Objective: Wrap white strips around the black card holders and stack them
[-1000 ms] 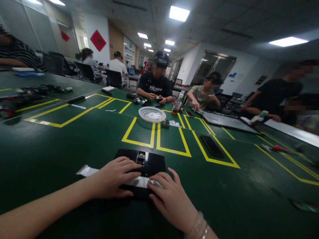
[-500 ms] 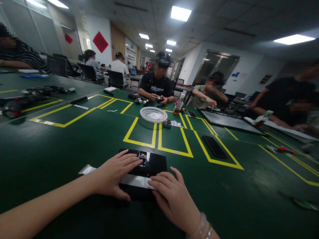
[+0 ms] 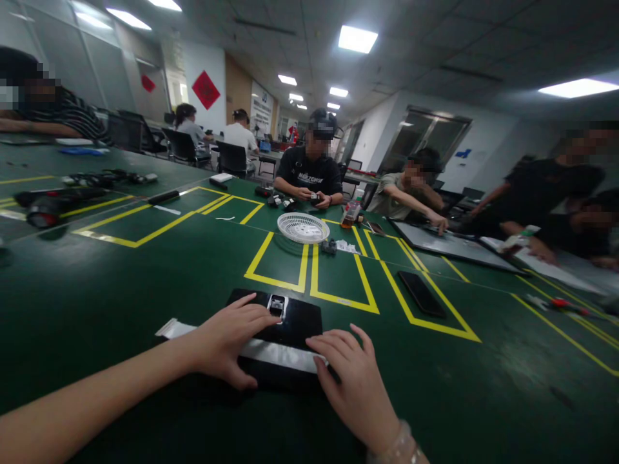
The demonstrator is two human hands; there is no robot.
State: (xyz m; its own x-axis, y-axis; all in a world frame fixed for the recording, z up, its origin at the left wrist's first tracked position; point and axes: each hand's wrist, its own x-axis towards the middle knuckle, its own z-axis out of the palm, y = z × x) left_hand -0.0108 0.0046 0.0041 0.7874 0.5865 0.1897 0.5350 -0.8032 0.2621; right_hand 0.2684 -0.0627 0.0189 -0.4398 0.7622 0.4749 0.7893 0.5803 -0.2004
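Observation:
A glossy black flat panel (image 3: 302, 319), with a small square recess (image 3: 277, 307) near its far edge, lies on the table in front of me. Across it runs a whitish, shiny strip (image 3: 278, 354), like tape or film, whose left end (image 3: 175, 328) sticks out beyond the panel. My left hand (image 3: 235, 338) rests over the panel's left part, fingers spread and thumb apart, with the strip passing under it. At the panel's right edge, my right hand (image 3: 351, 374) pinches the strip's right end between thumb and fingers.
A white plastic basket (image 3: 302, 228) stands ahead, near a bottle (image 3: 350, 214). A black phone (image 3: 420, 293) lies to the right inside yellow tape lines. Dark tools and cables (image 3: 62, 200) are at the left. A co-worker (image 3: 309, 174) sits opposite, handling small parts; others sit at the right.
My right hand has shifted right and more of the strip shows between my hands. My left hand stays on the panel. The view has tilted slightly.

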